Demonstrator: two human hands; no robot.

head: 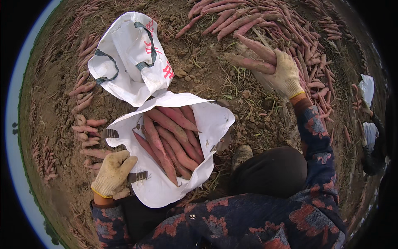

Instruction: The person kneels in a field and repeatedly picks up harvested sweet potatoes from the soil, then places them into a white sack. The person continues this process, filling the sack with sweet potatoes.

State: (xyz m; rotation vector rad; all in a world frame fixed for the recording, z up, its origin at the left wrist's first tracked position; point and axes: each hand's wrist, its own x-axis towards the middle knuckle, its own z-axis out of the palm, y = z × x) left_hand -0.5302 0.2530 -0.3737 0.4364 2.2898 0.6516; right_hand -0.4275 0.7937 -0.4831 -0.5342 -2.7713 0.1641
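A white woven sack (174, 196) stands with its mouth wide, several long sweet potatoes (171, 133) lying inside it. At its left rim is my left hand (113, 172) in a cream knitted glove, fingers curled on the sack's edge beside a dark strap handle (137, 176). My right hand (284, 73), gloved the same way, grips two sweet potatoes (256, 57) side by side above the soil. Their tips point up and left, away from the sack. Beyond the hand lies a long heap of sweet potatoes (279, 18).
A second white sack (130, 59) with green handles and red printing lies beyond the first. More sweet potatoes (84, 96) lie in a row on the left. My knee (270, 171) is right of the sack. Another person's sleeve (377, 124) and white bags (367, 88) appear far right.
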